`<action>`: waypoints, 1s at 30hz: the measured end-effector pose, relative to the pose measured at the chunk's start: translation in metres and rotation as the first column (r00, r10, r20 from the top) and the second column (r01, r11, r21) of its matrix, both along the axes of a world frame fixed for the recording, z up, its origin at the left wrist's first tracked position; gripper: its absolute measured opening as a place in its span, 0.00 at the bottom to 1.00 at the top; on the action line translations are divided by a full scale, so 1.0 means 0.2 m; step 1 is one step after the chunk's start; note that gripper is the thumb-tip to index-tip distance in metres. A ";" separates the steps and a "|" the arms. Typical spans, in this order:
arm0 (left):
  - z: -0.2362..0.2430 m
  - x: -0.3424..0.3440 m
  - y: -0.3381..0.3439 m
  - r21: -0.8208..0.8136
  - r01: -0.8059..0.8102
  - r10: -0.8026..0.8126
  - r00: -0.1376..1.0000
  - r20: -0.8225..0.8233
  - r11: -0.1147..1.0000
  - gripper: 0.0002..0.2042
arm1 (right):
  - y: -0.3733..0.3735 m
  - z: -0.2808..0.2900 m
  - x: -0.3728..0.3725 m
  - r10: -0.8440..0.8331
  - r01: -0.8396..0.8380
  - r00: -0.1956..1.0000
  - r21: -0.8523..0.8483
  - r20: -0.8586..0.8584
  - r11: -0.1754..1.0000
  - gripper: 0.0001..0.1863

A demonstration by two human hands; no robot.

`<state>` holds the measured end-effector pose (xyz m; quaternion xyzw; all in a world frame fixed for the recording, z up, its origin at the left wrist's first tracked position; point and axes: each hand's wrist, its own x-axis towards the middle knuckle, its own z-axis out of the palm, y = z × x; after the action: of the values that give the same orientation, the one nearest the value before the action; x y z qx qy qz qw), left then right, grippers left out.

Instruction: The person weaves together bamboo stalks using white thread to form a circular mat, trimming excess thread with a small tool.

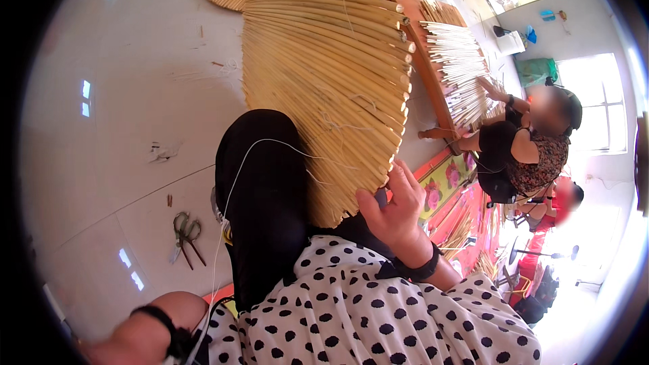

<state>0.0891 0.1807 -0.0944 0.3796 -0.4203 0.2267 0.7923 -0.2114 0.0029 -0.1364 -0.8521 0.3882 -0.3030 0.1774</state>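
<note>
A fan-shaped mat of yellow reed-like sticks (pixel 324 74), bound side by side, rests over my knee in black trousers (pixel 260 162). At its near right edge, my right hand (pixel 399 206) is closed on the mat, thumb and fingers at the stick ends. Thin white cord (pixel 233 186) leaves the mat, crosses my knee and runs down past my left side. My left hand (pixel 108 348) is at the lower left, beyond a dark wristband; blur and the dark rim hide its fingers. Short loose cord ends lie on the mat.
A scissors-like tool (pixel 186 236) lies on the tiled floor (pixel 135 162), with scraps nearby. At right, a person (pixel 534 149) sits by a low wooden table (pixel 433 88) spread with pale sticks. Another person in red (pixel 558 206) sits farther back, near stick bundles (pixel 460 230) and a fan (pixel 541 253).
</note>
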 end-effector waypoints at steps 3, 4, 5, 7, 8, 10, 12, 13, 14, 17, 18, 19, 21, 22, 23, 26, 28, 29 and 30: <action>-0.15 -0.03 -0.10 0.233 0.131 -0.066 0.961 -0.269 0.964 0.05 | 0.01 -0.01 0.01 -0.019 0.019 0.999 0.011 0.030 1.000 0.26; -0.16 -0.07 -0.16 0.327 0.215 -0.106 0.941 -0.320 0.920 0.05 | 0.01 -0.02 0.01 -0.032 0.031 0.999 0.017 0.043 0.999 0.26; -0.17 -0.16 -0.27 0.465 0.355 -0.200 0.915 -0.350 0.811 0.05 | 0.01 -0.05 -0.01 -0.063 0.062 0.997 0.013 0.041 0.998 0.26; -0.12 -0.30 -0.44 0.682 0.570 -0.388 0.819 -0.423 0.458 0.03 | 0.01 -0.09 -0.05 -0.115 0.116 0.993 -0.019 0.033 0.993 0.24; -0.12 -0.32 -0.47 0.740 0.535 -0.453 0.822 -0.345 0.408 0.03 | 0.01 -0.09 -0.04 -0.119 0.121 0.992 -0.026 0.040 0.992 0.24; -0.20 -0.38 -0.52 0.790 0.489 -0.531 0.808 -0.253 0.368 0.05 | 0.02 -0.08 -0.02 -0.146 0.147 0.989 -0.039 0.027 0.988 0.22; -0.26 -0.44 -0.55 0.798 0.466 -0.550 0.808 -0.209 0.382 0.06 | 0.02 -0.06 0.00 -0.155 0.155 0.988 -0.048 0.009 0.987 0.21; -0.28 -0.46 -0.56 0.792 0.491 -0.547 0.800 -0.246 0.363 0.06 | 0.02 -0.04 0.01 -0.148 0.148 0.989 -0.054 -0.007 0.988 0.20; -0.29 -0.47 -0.57 0.783 0.519 -0.547 0.788 -0.283 0.342 0.06 | 0.02 -0.03 0.01 -0.147 0.145 0.989 -0.062 -0.024 0.987 0.20; -0.36 -0.56 -0.60 0.703 0.675 -0.533 0.689 -0.492 0.224 0.08 | 0.02 -0.05 0.01 -0.154 0.153 0.988 -0.039 0.002 0.987 0.19; -0.39 -0.59 -0.61 0.691 0.689 -0.529 0.679 -0.508 0.221 0.08 | 0.02 -0.05 0.01 -0.146 0.146 0.989 -0.039 0.009 0.989 0.19; -0.39 -0.61 -0.63 0.679 0.702 -0.525 0.670 -0.525 0.217 0.08 | 0.01 -0.04 0.02 -0.138 0.138 0.990 -0.038 0.016 0.990 0.19; -0.39 -0.64 -0.65 0.741 0.623 -0.552 0.721 -0.419 0.250 0.08 | 0.01 -0.04 0.02 -0.128 0.129 0.991 -0.038 0.024 0.991 0.18; -0.40 -0.66 -0.66 0.758 0.587 -0.555 0.745 -0.370 0.283 0.08 | 0.01 -0.04 0.03 -0.125 0.126 0.992 -0.036 0.026 0.991 0.18; -0.42 -0.67 -0.67 0.773 0.550 -0.556 0.768 -0.318 0.317 0.08 | 0.01 -0.04 0.03 -0.122 0.123 0.992 -0.036 0.029 0.992 0.17; -0.42 -0.68 -0.68 0.705 0.550 -0.537 0.796 -0.279 0.448 0.07 | 0.01 -0.04 0.02 -0.120 0.120 0.992 -0.014 0.032 0.993 0.16; -0.42 -0.68 -0.70 0.687 0.530 -0.533 0.811 -0.240 0.497 0.07 | 0.02 -0.03 0.01 -0.147 0.147 0.989 0.006 -0.028 0.989 0.16; -0.41 -0.68 -0.72 0.690 0.514 -0.539 0.816 -0.210 0.509 0.07 | 0.02 -0.02 0.01 -0.158 0.159 0.986 0.014 -0.055 0.987 0.16; -0.40 -0.68 -0.73 0.693 0.498 -0.544 0.820 -0.180 0.521 0.07 | 0.02 -0.02 0.01 -0.148 0.148 0.988 0.006 -0.035 0.989 0.16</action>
<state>-0.0472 0.0352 -0.1736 0.5057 -0.5910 -0.1906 0.5989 -0.2091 0.0065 -0.1409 -0.8254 0.4545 -0.2988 0.1511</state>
